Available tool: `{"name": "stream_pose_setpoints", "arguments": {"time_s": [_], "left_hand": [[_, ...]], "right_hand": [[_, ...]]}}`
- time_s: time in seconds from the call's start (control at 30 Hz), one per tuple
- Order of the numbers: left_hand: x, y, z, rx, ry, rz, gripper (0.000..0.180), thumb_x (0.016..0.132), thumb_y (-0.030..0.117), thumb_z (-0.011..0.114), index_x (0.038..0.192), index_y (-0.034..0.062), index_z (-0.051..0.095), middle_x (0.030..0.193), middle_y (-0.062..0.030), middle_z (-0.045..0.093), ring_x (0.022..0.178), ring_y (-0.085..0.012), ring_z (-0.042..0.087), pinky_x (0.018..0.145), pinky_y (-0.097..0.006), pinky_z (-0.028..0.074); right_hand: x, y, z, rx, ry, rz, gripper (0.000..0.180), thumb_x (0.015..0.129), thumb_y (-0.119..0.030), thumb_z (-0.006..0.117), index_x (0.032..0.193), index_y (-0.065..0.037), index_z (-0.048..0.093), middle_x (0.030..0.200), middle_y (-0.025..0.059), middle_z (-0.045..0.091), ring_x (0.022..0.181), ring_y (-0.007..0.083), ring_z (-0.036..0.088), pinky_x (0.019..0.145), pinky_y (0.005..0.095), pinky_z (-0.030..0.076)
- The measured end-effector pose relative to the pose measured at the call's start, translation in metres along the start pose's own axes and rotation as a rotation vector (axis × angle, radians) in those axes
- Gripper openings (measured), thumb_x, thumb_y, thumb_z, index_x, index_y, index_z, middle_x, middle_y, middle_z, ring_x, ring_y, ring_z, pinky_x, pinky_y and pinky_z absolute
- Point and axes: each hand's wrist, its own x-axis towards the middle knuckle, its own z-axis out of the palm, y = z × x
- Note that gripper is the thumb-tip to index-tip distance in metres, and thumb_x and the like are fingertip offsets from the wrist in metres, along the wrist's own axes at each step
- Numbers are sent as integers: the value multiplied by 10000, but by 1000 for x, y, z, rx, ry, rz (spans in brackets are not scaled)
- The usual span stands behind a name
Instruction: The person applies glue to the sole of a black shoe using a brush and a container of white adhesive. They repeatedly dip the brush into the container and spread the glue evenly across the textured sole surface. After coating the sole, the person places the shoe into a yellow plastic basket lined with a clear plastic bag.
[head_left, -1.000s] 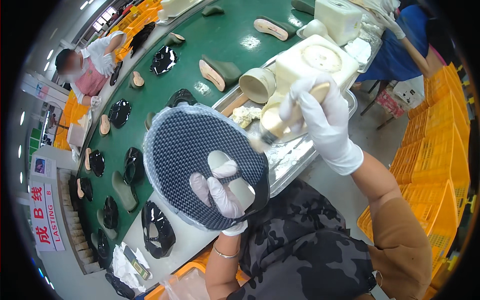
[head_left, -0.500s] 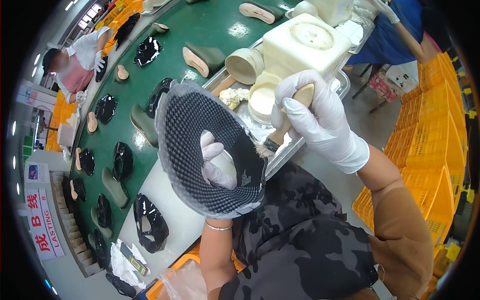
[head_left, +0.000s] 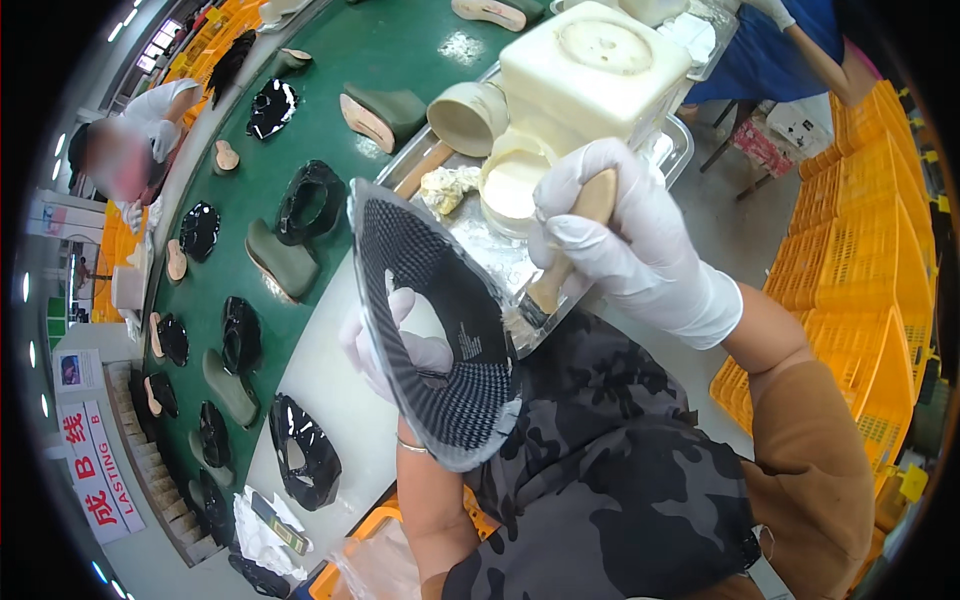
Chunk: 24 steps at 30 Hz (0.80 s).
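Note:
My left hand, in a white glove, grips a black shoe upper. Its fingers pass through the upper's opening, and the woven-patterned inner side faces right. A brush with a wooden handle is held in my gloved right hand, fingers closed round the handle. Its pale bristles meet the upper's right edge. Just beyond the brush, a round white pot holds a pale, creamy liquid. Beside it stand a tipped beige cup and a large white plastic jug, all on a metal tray.
A green conveyor carries several shoe lasts and glossy black uppers. One black upper lies on the white ledge at left, near a crumpled white cloth. Orange crates line the right. A co-worker is across the conveyor.
The upper has turned toward edge-on in my left hand, showing more of that hand behind it. The brush has come slightly down and left along the upper's edge. The whole view has shifted a little.

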Motion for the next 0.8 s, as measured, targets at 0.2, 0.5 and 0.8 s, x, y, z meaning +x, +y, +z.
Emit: {"name": "stream_pose_setpoints", "arguments": {"time_s": [0.2,0.5,0.8], "left_hand": [[-26,-14,6,19,21,45,201,896,134,388,952,-19,506,911,-134,532,808,-217,558,717,-328,488],[19,22,-39,115,-61,-18,177,883,94,386,939,-8,519,938,-111,507,805,-188,537,723,-300,493],[49,65,-45,168,-286,-254,177,858,44,423,985,12,543,934,-54,570,803,-114,573,721,-223,483]], "right_hand": [[-10,-21,-2,267,163,-34,222,890,-212,507,1004,-73,377,866,78,491,632,114,563,437,173,461],[-19,6,12,223,78,-104,307,833,-149,598,1007,-54,363,843,85,505,742,153,580,489,200,490],[-33,17,18,243,17,-218,269,811,-60,616,950,-47,385,871,115,558,722,185,595,572,261,486]]}}
